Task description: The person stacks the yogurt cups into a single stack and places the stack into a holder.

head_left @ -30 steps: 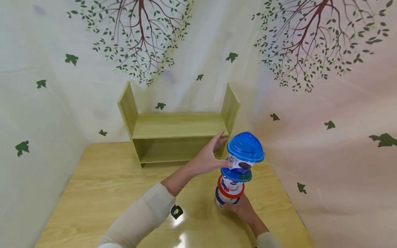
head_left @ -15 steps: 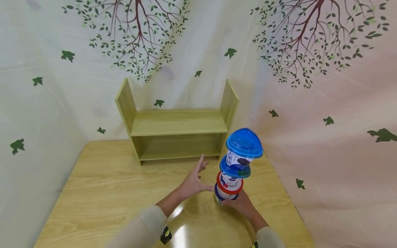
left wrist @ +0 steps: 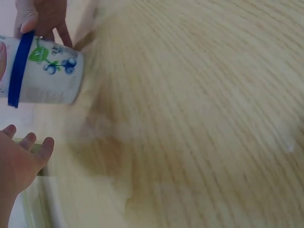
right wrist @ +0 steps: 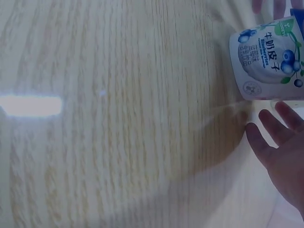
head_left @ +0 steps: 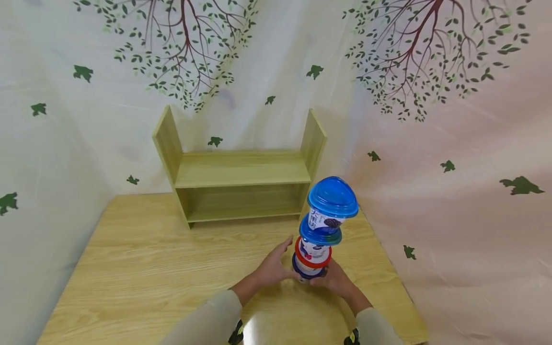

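A tower of several yogurt cups stands on the table in the head view. Its top cup (head_left: pixel 331 199) has a rounded triangular blue lid; below come a blue-lidded cup (head_left: pixel 320 235), a red-rimmed cup (head_left: pixel 314 251) and the bottom cup (head_left: pixel 308 272) with a dark blue rim. Blueberries are printed on the bottom cup's white side in both wrist views. My left hand (head_left: pixel 272 267) is beside its left, fingers spread, thumb near the rim. On the other side, my right hand (head_left: pixel 337 281) has loosely extended fingers and its thumb by the rim. Contact is hard to tell.
A two-level wooden shelf (head_left: pixel 243 167) stands behind the cups at the back of the wooden table (head_left: pixel 142 268). Its right side panel is close to the upper cups. A printed cloth backdrop (head_left: pixel 431 201) encloses the table at the back and sides.
My left hand has come down from the upper cups to beside the bottom cup. The right hand stays by the bottom cup, and the tower still stands. The head view has shifted slightly.
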Demonstrator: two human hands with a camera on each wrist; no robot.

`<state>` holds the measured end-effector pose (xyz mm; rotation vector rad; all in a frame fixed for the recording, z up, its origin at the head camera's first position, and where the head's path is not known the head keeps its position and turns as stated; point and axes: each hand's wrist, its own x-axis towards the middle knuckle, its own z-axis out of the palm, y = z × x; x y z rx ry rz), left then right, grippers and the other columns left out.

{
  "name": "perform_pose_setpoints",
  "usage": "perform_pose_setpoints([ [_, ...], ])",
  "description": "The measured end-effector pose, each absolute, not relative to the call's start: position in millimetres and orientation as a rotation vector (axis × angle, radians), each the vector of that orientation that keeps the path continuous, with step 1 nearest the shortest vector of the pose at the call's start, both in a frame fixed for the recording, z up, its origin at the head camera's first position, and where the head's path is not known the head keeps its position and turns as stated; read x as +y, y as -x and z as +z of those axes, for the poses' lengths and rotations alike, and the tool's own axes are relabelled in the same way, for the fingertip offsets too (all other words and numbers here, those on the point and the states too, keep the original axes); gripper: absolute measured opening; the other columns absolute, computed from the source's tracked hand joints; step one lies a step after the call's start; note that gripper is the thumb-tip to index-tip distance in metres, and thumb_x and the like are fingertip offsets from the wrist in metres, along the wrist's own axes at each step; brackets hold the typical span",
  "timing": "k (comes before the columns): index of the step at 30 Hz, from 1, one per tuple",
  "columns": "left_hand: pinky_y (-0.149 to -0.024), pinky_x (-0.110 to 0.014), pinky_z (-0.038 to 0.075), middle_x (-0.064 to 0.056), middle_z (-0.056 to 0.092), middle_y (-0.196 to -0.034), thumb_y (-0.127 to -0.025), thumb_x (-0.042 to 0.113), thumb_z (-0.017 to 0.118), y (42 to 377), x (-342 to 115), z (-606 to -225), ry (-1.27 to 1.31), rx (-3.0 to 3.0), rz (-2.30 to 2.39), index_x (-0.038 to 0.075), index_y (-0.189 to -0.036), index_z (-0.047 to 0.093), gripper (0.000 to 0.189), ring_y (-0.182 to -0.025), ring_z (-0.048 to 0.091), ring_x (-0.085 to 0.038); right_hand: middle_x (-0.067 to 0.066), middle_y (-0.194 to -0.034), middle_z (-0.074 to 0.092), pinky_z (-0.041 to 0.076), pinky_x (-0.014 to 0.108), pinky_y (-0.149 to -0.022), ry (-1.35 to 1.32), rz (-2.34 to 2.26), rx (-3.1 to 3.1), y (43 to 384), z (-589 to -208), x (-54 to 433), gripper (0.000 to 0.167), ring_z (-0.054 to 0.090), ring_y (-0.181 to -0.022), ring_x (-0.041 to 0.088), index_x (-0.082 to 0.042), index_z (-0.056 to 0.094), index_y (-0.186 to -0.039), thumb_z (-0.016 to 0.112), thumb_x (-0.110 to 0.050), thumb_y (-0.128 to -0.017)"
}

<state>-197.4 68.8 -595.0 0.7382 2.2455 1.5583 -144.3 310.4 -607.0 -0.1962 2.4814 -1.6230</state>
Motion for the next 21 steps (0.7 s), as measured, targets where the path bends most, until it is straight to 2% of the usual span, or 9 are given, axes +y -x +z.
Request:
perform_pose_setpoints([
  [3, -0.116, -0.057, 0.029, 0.001, 0.037, -0.160, -0.073, 0.036, 0.092, 198.3, 77.5, -602.7, -0.741, 2.245, 1.531, 0.028, -0.161, 0.023, 0.112, -0.146, 0.034, -0.030, 0.011, -0.148, 0.050, 0.035, 0.062, -0.110, 0.160, -1.618, 2.490, 144.9, -607.3, 313.9, 0.088, 0.046, -0.137, 0.040, -0.015, 0.038, -0.150, 0.089, -0.020, -0.079],
  [7, -0.117, -0.056, 0.027, 0.016, 0.039, -0.155, -0.075, 0.033, 0.091, 198.2, 88.6, -606.8, -0.781, 2.159, 1.598, 0.045, -0.157, 0.023, 0.107, -0.146, 0.035, -0.019, 0.009, -0.146, 0.052, 0.038, 0.060, -0.109, 0.119, -1.612, 2.490, 146.5, -606.0, 318.2, 0.086, 0.049, -0.134, 0.038, -0.017, 0.041, -0.149, 0.089, -0.017, -0.077],
  [13, -0.114, -0.047, 0.037, 0.016, 0.050, -0.144, -0.078, 0.025, 0.090, 195.1, 97.9, -611.3, -0.875, 2.019, 1.734, 0.042, -0.150, 0.033, 0.094, -0.132, 0.050, -0.012, 0.011, -0.143, 0.055, 0.041, 0.061, -0.106, 0.182, -1.544, 2.472, 149.0, -601.2, 323.5, 0.082, 0.053, -0.130, 0.040, -0.014, 0.043, -0.148, 0.088, -0.019, -0.079],
  [18, -0.111, -0.045, 0.040, 0.016, 0.051, -0.142, -0.076, 0.026, 0.091, 192.9, 99.0, -613.2, -0.858, 2.017, 1.756, 0.042, -0.150, 0.032, 0.095, -0.129, 0.052, -0.010, 0.008, -0.141, 0.057, 0.041, 0.061, -0.106, 0.197, -1.499, 2.437, 151.3, -599.7, 326.0, 0.083, 0.054, -0.129, 0.037, -0.016, 0.044, -0.148, 0.089, -0.025, -0.078],
  [21, -0.111, -0.045, 0.040, 0.017, 0.052, -0.142, -0.075, 0.028, 0.092, 193.5, 99.3, -615.3, -0.836, 2.026, 1.751, 0.043, -0.149, 0.032, 0.096, -0.128, 0.052, -0.010, 0.007, -0.142, 0.056, 0.040, 0.061, -0.107, 0.218, -1.493, 2.438, 152.8, -600.1, 326.5, 0.083, 0.053, -0.129, 0.036, -0.016, 0.044, -0.148, 0.089, -0.023, -0.078],
])
